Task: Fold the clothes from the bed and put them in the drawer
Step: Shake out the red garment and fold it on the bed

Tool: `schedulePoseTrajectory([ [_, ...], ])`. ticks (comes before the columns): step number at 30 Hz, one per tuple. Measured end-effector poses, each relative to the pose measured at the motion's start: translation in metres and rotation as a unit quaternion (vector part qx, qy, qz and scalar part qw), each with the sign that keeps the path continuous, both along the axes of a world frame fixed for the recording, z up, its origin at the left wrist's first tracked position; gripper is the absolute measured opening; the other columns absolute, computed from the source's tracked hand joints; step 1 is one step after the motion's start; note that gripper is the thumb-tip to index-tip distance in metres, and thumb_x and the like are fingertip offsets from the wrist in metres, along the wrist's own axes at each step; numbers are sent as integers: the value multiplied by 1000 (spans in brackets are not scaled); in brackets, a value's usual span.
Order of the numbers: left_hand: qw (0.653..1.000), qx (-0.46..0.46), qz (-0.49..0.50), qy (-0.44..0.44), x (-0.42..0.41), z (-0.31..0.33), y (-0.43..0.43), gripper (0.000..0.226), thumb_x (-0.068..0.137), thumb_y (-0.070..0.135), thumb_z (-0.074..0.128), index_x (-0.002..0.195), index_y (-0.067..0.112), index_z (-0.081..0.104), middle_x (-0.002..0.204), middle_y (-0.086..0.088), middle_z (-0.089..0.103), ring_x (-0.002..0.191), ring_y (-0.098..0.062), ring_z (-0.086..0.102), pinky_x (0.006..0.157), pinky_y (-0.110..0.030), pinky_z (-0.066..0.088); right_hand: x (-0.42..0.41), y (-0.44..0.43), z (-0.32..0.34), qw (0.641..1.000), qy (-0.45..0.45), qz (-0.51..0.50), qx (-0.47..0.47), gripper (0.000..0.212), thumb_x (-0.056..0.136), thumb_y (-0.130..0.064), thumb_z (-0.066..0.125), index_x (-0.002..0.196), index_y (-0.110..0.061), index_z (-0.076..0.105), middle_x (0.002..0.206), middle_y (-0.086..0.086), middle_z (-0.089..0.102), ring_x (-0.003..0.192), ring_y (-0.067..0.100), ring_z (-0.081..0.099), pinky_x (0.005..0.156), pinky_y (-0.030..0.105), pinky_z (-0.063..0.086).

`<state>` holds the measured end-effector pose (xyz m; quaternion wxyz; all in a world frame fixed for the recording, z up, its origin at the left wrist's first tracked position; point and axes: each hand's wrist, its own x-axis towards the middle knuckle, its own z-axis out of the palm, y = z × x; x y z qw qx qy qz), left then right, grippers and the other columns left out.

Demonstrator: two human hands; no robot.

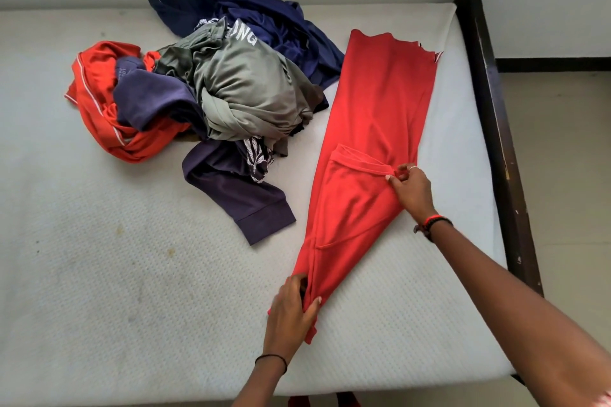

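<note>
Gripping a red garment (373, 129) with both hands, a person leans over a bare white mattress (115, 274). The left hand (291, 311) clutches the bunched near end close to the mattress edge, while the right hand (413, 190) pinches a folded-over flap at the garment's right edge. The garment lies stretched along the mattress's right side, just beside a crumpled pile of clothes (244, 86) in grey, navy, purple and orange. A dark bed frame (492, 109) borders the right.

Red garment (380, 116) lies stretched on the bed (115, 274) beside a crumpled clothes pile (231, 86).
</note>
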<state>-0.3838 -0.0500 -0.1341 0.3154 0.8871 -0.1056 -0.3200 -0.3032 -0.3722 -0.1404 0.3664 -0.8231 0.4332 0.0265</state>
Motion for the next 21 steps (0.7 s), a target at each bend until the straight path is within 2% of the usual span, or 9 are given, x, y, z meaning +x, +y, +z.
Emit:
schedulePoseTrajectory([
  [3, 985, 107, 14, -133, 6, -2, 4, 75, 74, 64, 49, 130, 14, 49, 118, 0, 55, 108, -19, 54, 91, -36, 44, -37, 37, 3, 966, -100, 135, -195, 38, 86, -8, 61, 123, 0, 54, 113, 21, 57, 103, 35, 54, 92, 42, 42],
  [5, 985, 140, 44, -93, 14, -1, 8, 86, 73, 69, 52, 135, 11, 44, 126, -4, 53, 115, -21, 53, 97, -40, 42, -71, 67, 0, 928, -122, 275, -219, 53, 82, -5, 61, 133, 1, 47, 128, 21, 54, 117, 33, 50, 100, 40, 37],
  [8, 987, 157, 8, 37, 26, -2, 12, 65, 78, 66, 56, 123, 19, 51, 113, 4, 60, 108, -16, 56, 97, -36, 36, -122, 115, -5, 859, -75, 468, -196, 85, 72, -17, 72, 144, -2, 30, 149, 15, 36, 139, 24, 28, 113, 38, 21],
  [11, 985, 136, -38, 96, 35, 0, 12, 38, 83, 56, 58, 86, 19, 65, 83, 5, 64, 83, -14, 60, 79, -29, 40, -147, 143, -10, 816, -9, 546, -190, 100, 65, -31, 76, 147, -4, 25, 154, 11, 26, 142, 22, 21, 114, 39, 17],
  [12, 987, 107, -29, 118, 38, 0, 11, 36, 84, 49, 62, 68, 17, 61, 66, 5, 60, 68, -12, 57, 66, -24, 39, -150, 151, -12, 811, 1, 550, -197, 99, 65, -30, 75, 146, -3, 26, 154, 11, 25, 143, 22, 21, 113, 40, 18],
  [14, 988, 60, -16, 143, 39, -4, 13, 51, 85, 35, 67, 44, 18, 41, 42, 6, 37, 44, -4, 37, 48, -20, 26, -155, 165, -17, 806, -3, 554, -209, 87, 72, -23, 66, 147, -2, 26, 155, 13, 23, 143, 23, 20, 113, 42, 18],
  [15, 987, 50, -14, 150, 40, -7, 13, 56, 84, 31, 68, 42, 18, 35, 40, 6, 31, 40, -4, 31, 47, -21, 23, -156, 171, -20, 805, -11, 554, -214, 78, 78, -20, 57, 147, -1, 26, 155, 14, 22, 144, 23, 20, 113, 43, 18],
  [17, 978, 29, 2, 205, 42, -9, 15, 54, 85, 30, 68, 40, 19, 40, 43, 8, 37, 43, -2, 32, 51, -22, 27, -154, 182, -22, 812, -16, 542, -216, 65, 84, -12, 40, 146, 1, 26, 154, 17, 23, 144, 27, 21, 112, 45, 20],
  [21, 946, -35, 67, 316, 42, 0, 19, 39, 87, 25, 67, 48, 22, 62, 54, 8, 62, 54, -2, 54, 63, -22, 43, -153, 196, -10, 850, 5, 502, -161, 69, 78, -2, 33, 146, 3, 22, 153, 21, 19, 143, 31, 23, 112, 45, 20],
])
